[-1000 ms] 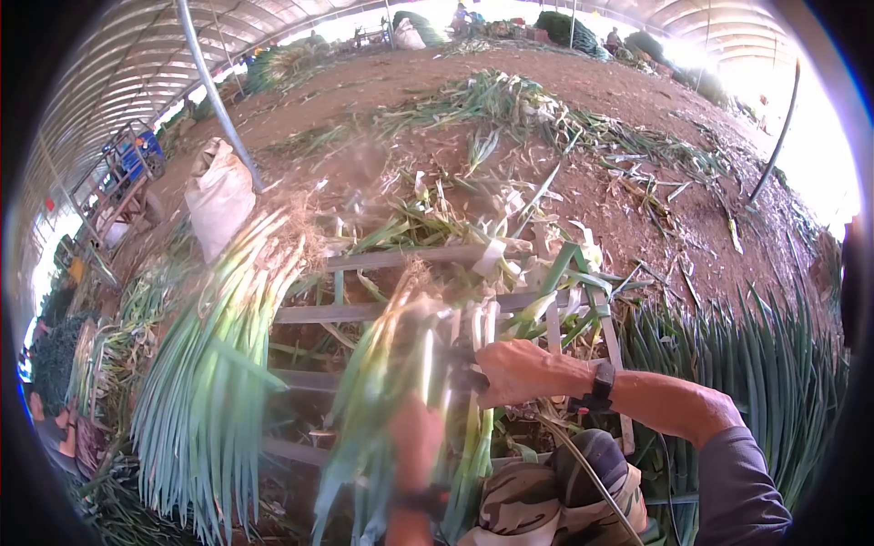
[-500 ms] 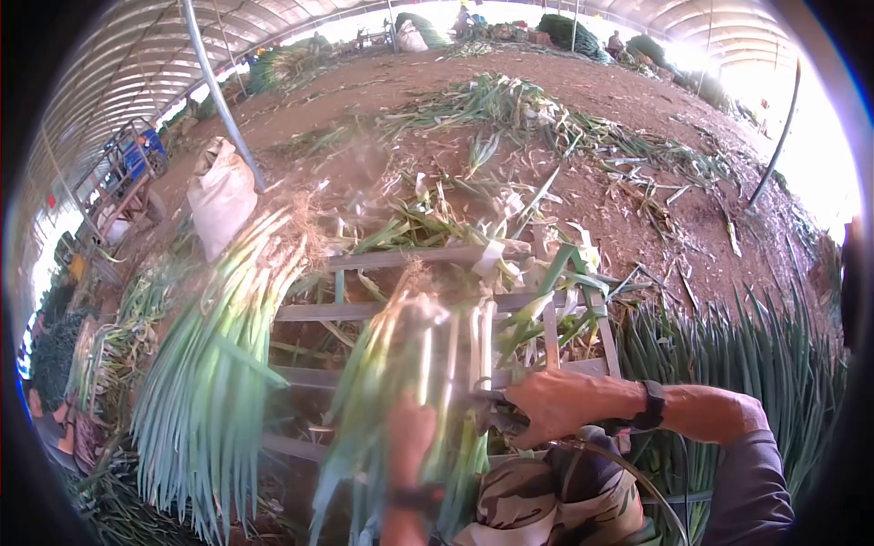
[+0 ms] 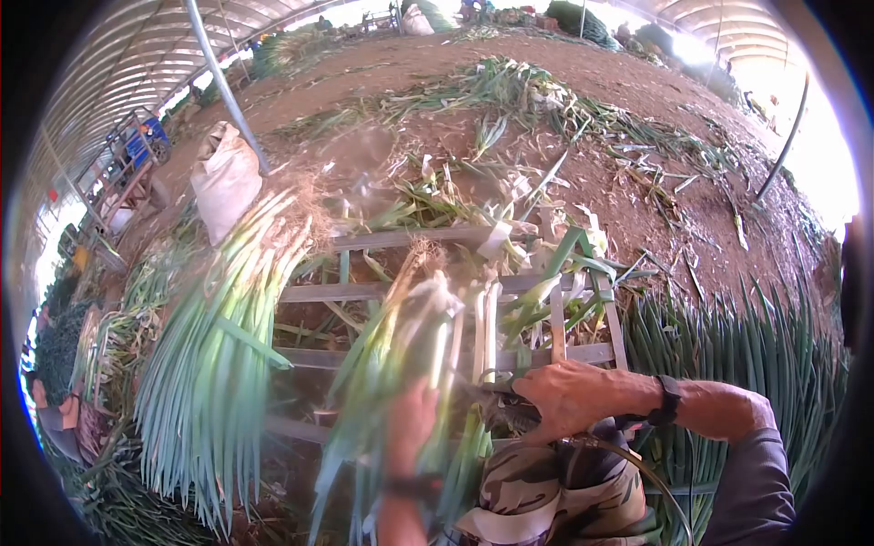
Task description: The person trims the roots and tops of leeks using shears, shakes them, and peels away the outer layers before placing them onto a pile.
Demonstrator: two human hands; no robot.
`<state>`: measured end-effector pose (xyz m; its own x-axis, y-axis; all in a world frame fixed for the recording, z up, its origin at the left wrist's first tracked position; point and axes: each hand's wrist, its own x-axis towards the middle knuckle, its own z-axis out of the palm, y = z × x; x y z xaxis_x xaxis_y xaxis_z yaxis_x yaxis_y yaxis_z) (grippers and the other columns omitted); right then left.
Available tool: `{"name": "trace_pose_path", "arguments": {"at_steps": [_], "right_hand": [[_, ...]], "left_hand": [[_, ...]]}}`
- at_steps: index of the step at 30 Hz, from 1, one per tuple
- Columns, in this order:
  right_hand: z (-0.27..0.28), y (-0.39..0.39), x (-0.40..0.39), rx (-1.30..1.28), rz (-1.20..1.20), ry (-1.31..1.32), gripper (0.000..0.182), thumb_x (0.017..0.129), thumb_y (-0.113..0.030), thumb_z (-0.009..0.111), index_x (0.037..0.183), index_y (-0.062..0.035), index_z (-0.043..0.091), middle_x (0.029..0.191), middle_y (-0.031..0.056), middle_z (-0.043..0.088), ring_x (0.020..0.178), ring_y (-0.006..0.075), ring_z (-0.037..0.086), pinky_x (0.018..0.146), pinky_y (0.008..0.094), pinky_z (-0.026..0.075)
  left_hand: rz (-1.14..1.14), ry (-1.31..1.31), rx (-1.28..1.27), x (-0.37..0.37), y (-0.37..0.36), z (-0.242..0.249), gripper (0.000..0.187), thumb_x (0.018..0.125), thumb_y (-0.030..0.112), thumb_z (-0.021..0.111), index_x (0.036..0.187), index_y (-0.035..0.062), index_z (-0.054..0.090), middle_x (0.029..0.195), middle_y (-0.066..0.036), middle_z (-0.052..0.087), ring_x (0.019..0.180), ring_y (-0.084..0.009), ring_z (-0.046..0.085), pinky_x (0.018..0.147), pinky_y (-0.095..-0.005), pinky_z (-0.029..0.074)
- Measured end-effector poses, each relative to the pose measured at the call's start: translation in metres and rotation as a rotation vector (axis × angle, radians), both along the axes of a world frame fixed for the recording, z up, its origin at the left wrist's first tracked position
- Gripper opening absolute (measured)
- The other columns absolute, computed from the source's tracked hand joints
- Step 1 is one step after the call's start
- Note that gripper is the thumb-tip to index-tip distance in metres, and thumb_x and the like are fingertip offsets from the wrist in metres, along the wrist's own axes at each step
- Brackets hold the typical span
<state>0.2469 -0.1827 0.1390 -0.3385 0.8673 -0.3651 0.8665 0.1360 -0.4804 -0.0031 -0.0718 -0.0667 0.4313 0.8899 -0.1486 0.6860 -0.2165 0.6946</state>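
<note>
Long green-and-white onion stalks (image 3: 440,350) lie across a greyish slatted frame (image 3: 355,291), at the blurred fingers of the left hand (image 3: 414,417); whether these grip cannot be told. Right of them, the right hand (image 3: 575,396) is curled around a dark gun-shaped tool (image 3: 510,411).

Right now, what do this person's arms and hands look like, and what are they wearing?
The right hand wears no glove. A black, strap-like wristband circles that wrist, and a dark greyish-purple cloth sleeve ends near the elbow. The left hand is blurry, with a dark, blurred wristband; no left sleeve shows.
</note>
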Motion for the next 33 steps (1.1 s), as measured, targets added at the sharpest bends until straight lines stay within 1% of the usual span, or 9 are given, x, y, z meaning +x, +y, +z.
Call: {"name": "trace_pose_path", "arguments": {"at_steps": [5,6,10,13,14,17,20,26,33], "right_hand": [[-0.003,0.003,-0.004,-0.056,0.003,0.055,0.059,0.076,-0.051,0.076,0.09,0.0041,0.062,0.088,0.0237,0.064,0.087,0.0416,0.065,0.078,0.0481,0.051],[-0.007,0.005,-0.006,-0.045,0.011,0.069,0.059,0.076,-0.051,0.076,0.09,0.0041,0.061,0.088,0.0234,0.064,0.086,0.0414,0.065,0.078,0.0478,0.051],[-0.014,0.014,-0.016,-0.037,0.08,0.082,0.055,0.077,-0.048,0.075,0.089,0.0042,0.061,0.087,0.023,0.064,0.085,0.041,0.065,0.077,0.0471,0.052],[-0.009,0.021,-0.025,-0.046,0.125,0.078,0.05,0.076,-0.044,0.075,0.087,0.0039,0.062,0.084,0.0226,0.064,0.083,0.0414,0.066,0.074,0.0478,0.052],[-0.01,0.024,-0.028,-0.042,0.121,0.073,0.049,0.076,-0.042,0.075,0.085,0.0035,0.062,0.083,0.0223,0.064,0.082,0.0415,0.067,0.073,0.0481,0.053],[-0.02,0.035,-0.033,-0.02,0.076,0.048,0.043,0.074,-0.038,0.075,0.081,0.0022,0.062,0.078,0.0211,0.064,0.078,0.0417,0.067,0.069,0.0492,0.053],[-0.032,0.048,-0.029,0.056,0.017,0.061,0.039,0.073,-0.036,0.075,0.08,0.0013,0.063,0.075,0.0205,0.065,0.074,0.0408,0.067,0.066,0.0484,0.053],[-0.085,0.073,-0.011,0.139,-0.065,0.053,0.039,0.074,-0.032,0.073,0.09,0.0024,0.067,0.075,0.0195,0.066,0.069,0.0381,0.067,0.062,0.0464,0.053],[-0.067,0.091,-0.008,0.042,-0.164,0.032,0.038,0.074,-0.027,0.07,0.095,0.0039,0.067,0.069,0.0191,0.064,0.063,0.0346,0.066,0.06,0.0459,0.053]], "left_hand": [[-0.095,0.009,-0.015,0.013,-0.031,0.009,0.042,0.097,0.031,0.055,0.131,0.0058,0.059,0.103,-0.029,0.068,0.093,-0.049,0.065,0.086,-0.0546,0.051],[-0.135,0.122,0.079,0.018,-0.037,0.006,0.035,0.096,0.025,0.056,0.124,0.0058,0.061,0.098,-0.027,0.068,0.091,-0.0499,0.063,0.083,-0.0557,0.05],[-0.07,-0.053,0.405,0.007,-0.041,-0.008,0.022,0.084,0.01,0.067,0.105,0.0084,0.063,0.101,-0.016,0.062,0.092,-0.0372,0.062,0.081,-0.047,0.051],[0.224,0.05,0.755,-0.004,-0.029,-0.01,0.026,0.081,0.007,0.07,0.105,0.0083,0.064,0.101,-0.015,0.061,0.091,-0.0364,0.059,0.082,-0.0463,0.05],[0.225,0.166,0.825,-0.01,-0.025,-0.007,0.029,0.08,0.01,0.074,0.107,0.0069,0.062,0.102,-0.013,0.06,0.099,-0.036,0.057,0.087,-0.0464,0.048],[0.129,0.333,0.714,-0.012,-0.018,0.016,0.031,0.082,0.012,0.072,0.11,0.0049,0.061,0.103,-0.012,0.06,0.105,-0.034,0.056,0.09,-0.0484,0.046],[0.173,0.41,0.733,-0.003,-0.007,0.006,0.033,0.083,0.016,0.072,0.11,0.0023,0.059,0.104,-0.012,0.06,0.106,-0.0319,0.056,0.091,-0.0493,0.045],[0.103,0.529,0.708,0.009,0.019,0.001,0.028,0.082,0.017,0.071,0.102,0.0017,0.059,0.103,-0.015,0.06,0.104,-0.0314,0.056,0.091,-0.048,0.045],[0.136,0.421,0.486,0.017,0.012,0.004,0.025,0.084,0.014,0.067,0.103,0.0007,0.059,0.101,-0.019,0.059,0.096,-0.0407,0.062,0.081,-0.0523,0.052]]}}
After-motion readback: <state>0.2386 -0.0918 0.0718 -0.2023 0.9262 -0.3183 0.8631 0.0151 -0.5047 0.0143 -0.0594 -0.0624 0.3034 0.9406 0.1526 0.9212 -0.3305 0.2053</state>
